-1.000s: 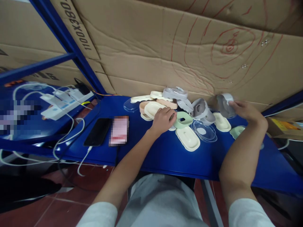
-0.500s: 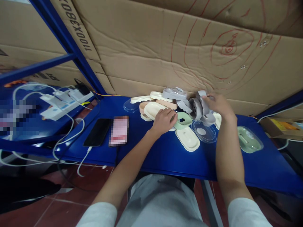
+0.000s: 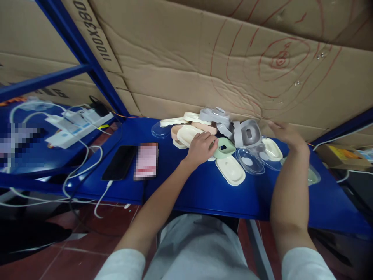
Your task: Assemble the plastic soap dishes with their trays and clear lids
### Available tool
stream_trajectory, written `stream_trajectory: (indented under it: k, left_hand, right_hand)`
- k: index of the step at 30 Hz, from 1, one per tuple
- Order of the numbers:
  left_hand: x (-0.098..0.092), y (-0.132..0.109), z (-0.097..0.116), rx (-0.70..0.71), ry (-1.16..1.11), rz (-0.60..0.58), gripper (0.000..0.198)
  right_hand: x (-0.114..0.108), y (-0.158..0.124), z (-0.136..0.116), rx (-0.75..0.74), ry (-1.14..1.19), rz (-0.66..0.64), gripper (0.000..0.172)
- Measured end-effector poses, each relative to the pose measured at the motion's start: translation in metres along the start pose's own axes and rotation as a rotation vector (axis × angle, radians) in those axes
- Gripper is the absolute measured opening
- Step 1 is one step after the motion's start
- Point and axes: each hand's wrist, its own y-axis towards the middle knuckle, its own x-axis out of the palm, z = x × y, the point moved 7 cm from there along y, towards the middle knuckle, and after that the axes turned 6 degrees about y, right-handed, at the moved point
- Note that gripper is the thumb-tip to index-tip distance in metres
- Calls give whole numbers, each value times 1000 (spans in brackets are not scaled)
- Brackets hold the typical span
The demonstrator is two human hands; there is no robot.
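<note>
My left hand (image 3: 203, 147) rests at the front of a pile of plastic dishes, its fingers curled. It lies over the right end of a cream oval dish (image 3: 186, 135), and its fingertips meet the left rim of a light green dish (image 3: 228, 147) with an oblong slot. What lies under the fingers is hidden. To the right, my right hand (image 3: 288, 134) hovers, blurred, with fingers stretched out and nothing seen in them. Left of it, apart, is a grey dish (image 3: 254, 132) with a slot, beside a grey ring-like piece (image 3: 238, 134).
Nearer me lie a cream dish (image 3: 230, 171) and a clear lid (image 3: 250, 160). Another cream dish (image 3: 272, 149) sits right of the pile. Two phones (image 3: 119, 163) lie left on the blue table (image 3: 204, 194). A power strip (image 3: 78, 130) stands farther left; cardboard (image 3: 175, 58) walls the back.
My right hand has let go of the grey pieces and moved right. The grey dish now lies with its slot facing me, and a cream dish beside it is uncovered. My left hand stays put.
</note>
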Motion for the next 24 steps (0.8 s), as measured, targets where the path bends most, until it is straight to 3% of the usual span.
stream_trajectory:
  k: [3, 6, 10, 13, 16, 20, 22, 24]
  left_hand:
    - [-1, 0, -1, 3, -6, 1, 24]
    - [-2, 1, -1, 1, -18, 2, 24]
    - [-2, 2, 3, -4, -29, 2, 25]
    - [-5, 5, 6, 0, -25, -5, 24]
    - [-17, 12, 7, 6, -17, -8, 24]
    - [-43, 17, 24, 39, -135, -71, 22]
    - [-57, 10, 39, -3, -291, -83, 19]
    - [-65, -5, 59, -74, -533, -95, 15]
  right_hand:
    - [-22, -18, 43, 43, -5, 61, 56]
    - [-36, -66, 79, 22, -41, 187, 52]
    - [-15, -149, 105, -101, -49, 267, 46]
    - [-2, -191, 121, -196, -114, 463, 47]
    - [-4, -205, 162, -32, -174, 641, 63]
    - [-5, -196, 214, 115, -76, 521, 80]
    - [-12, -198, 220, 115, -43, 550, 79]
    - [-22, -208, 209, 110, -24, 655, 71]
